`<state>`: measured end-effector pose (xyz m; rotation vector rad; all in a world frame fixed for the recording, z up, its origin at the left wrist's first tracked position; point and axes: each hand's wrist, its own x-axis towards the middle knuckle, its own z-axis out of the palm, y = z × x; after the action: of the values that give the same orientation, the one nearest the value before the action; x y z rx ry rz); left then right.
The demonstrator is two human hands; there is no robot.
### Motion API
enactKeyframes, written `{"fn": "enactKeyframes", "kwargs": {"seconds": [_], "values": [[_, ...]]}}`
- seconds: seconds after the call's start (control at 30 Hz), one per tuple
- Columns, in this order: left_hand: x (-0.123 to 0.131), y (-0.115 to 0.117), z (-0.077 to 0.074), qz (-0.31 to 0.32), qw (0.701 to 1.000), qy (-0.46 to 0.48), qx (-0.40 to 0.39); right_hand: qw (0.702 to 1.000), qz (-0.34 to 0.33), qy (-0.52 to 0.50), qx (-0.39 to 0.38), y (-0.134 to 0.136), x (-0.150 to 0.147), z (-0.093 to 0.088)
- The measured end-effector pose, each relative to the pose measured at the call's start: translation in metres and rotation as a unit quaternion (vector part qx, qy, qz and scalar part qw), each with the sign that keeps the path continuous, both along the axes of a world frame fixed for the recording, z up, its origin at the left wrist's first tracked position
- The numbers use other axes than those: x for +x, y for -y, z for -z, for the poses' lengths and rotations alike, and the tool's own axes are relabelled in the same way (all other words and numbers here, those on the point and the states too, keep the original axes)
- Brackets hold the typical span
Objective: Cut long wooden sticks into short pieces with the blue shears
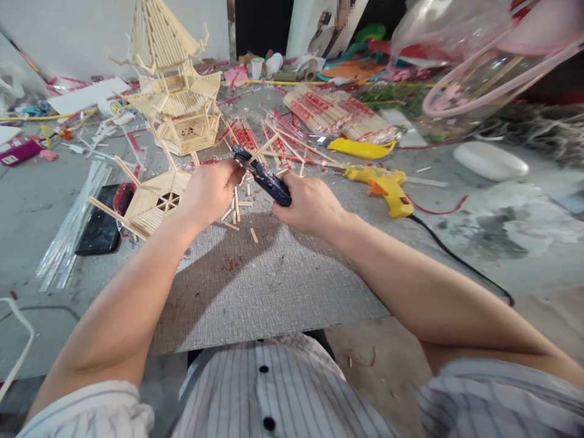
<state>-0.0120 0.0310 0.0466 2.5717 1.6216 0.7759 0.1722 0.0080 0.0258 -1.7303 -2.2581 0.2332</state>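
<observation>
My right hand (312,204) is wrapped round a dark blue hand cutter (274,184), whose head points up and left. A thin wooden stick (268,148) crosses the cutter's jaws. Close to the jaws, my left hand (207,190) is closed at the stick's near end, its fingertips partly hidden. Under both hands lie several short cut stick pieces (238,207). Left of my left hand is a hexagonal stick-built frame (152,198) with upright posts and a spoked opening, partly covered by my wrist.
A tiered stick pagoda (185,131) stands behind. To the right lie a yellow glue gun (385,185) with a black cord, a yellow-handled saw (362,148) and a white mouse-shaped object (490,161). Bagged sticks (319,109) lie farther back. Clear glue sticks (75,222) and a phone (103,222) are left.
</observation>
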Motion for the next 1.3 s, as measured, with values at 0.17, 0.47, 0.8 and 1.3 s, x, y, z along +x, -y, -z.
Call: {"fn": "enactKeyframes", "kwargs": {"seconds": [0.17,0.47,0.8,1.3], "values": [[0.005,0.003,-0.001,0.004,0.999,-0.012,-0.038,0.997,-0.019,-0.024,-0.067,0.003,0.002,-0.009],[0.031,0.009,0.037,0.002,0.975,-0.154,-0.163,0.913,0.029,-0.111,-0.392,0.015,0.023,0.000],[0.030,0.005,0.049,-0.014,0.964,-0.203,-0.171,0.898,0.042,-0.060,-0.435,0.003,0.013,-0.005],[0.029,0.008,0.042,-0.017,0.972,-0.164,-0.165,0.816,0.060,-0.338,-0.466,-0.001,0.031,-0.005]]}}
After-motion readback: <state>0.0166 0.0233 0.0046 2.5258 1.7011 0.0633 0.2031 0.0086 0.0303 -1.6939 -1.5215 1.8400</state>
